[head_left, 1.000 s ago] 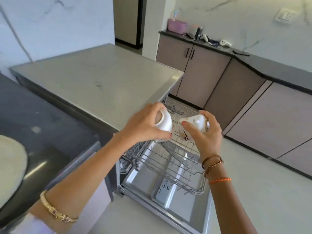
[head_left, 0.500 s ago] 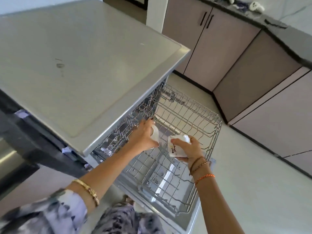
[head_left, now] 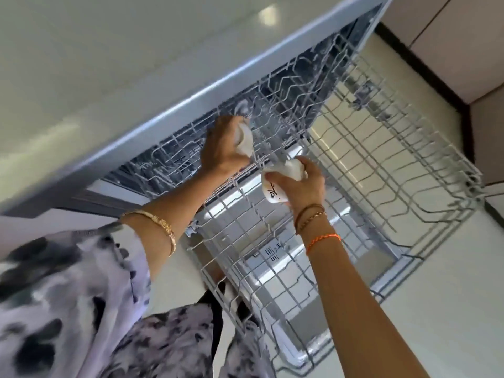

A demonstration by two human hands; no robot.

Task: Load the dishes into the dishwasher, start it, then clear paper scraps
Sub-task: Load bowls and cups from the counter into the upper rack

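Two small white ceramic cups, one gripped in our left hand (head_left: 223,148) and one in our right hand (head_left: 302,186), hover over the grey wire dishwasher rack (head_left: 381,165); loading is underway, and next we judge each needs seating between tines.

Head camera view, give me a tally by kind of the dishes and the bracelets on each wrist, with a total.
White cups: 2, one in the left hand, one with black marking in the right hand
Left wrist bracelets: 1, gold
Right wrist bracelets: 3, counting the orange thread
Total: 6
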